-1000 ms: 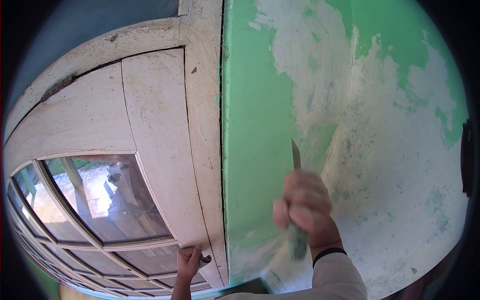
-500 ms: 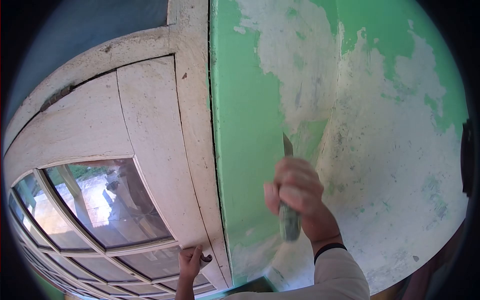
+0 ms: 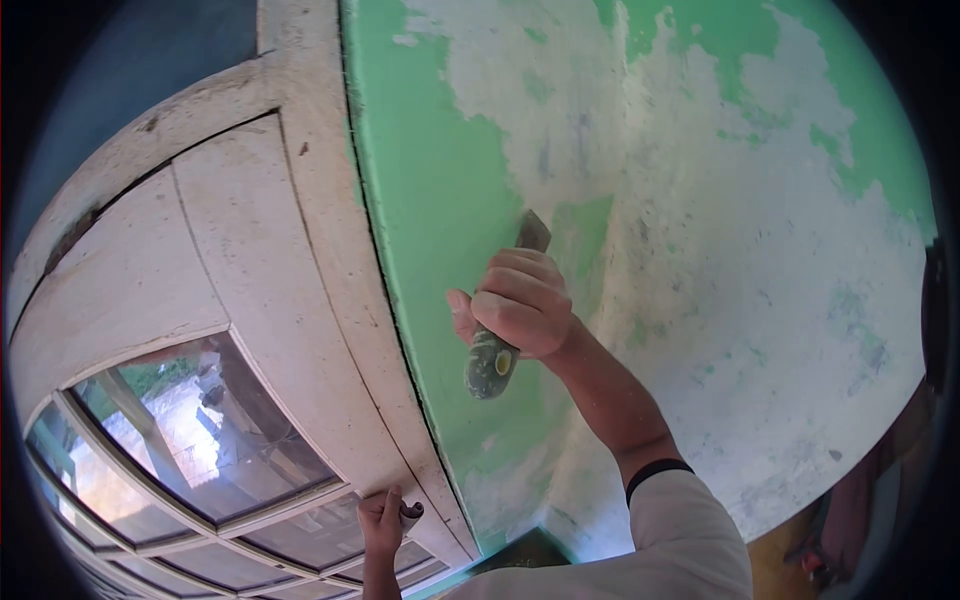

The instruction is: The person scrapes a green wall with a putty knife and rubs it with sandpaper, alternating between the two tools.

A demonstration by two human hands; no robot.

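My right hand [image 3: 522,303] is wrapped round the worn handle of a scraper [image 3: 490,368], thumb out to the left. Its flat metal blade [image 3: 535,232] points up at the wall [image 3: 440,230], where green paint borders a bare whitish patch. Lower down, my left hand [image 3: 380,520] is closed on a dark, curled door handle [image 3: 411,511]. That handle sits on the white wooden door [image 3: 310,340], and the fingers cover most of it.
Glass panes [image 3: 205,425] in the door reflect a bright outdoor scene. The white door frame [image 3: 330,200] meets the green wall along a dark gap. To the right, a scraped wall face [image 3: 740,300] carries leftover green flecks. Reddish cloth [image 3: 850,530] hangs at lower right.
My right hand has moved left and up in view with the scraper, which now leans to the right. The view has turned slightly. My left hand keeps its hold on the door handle.
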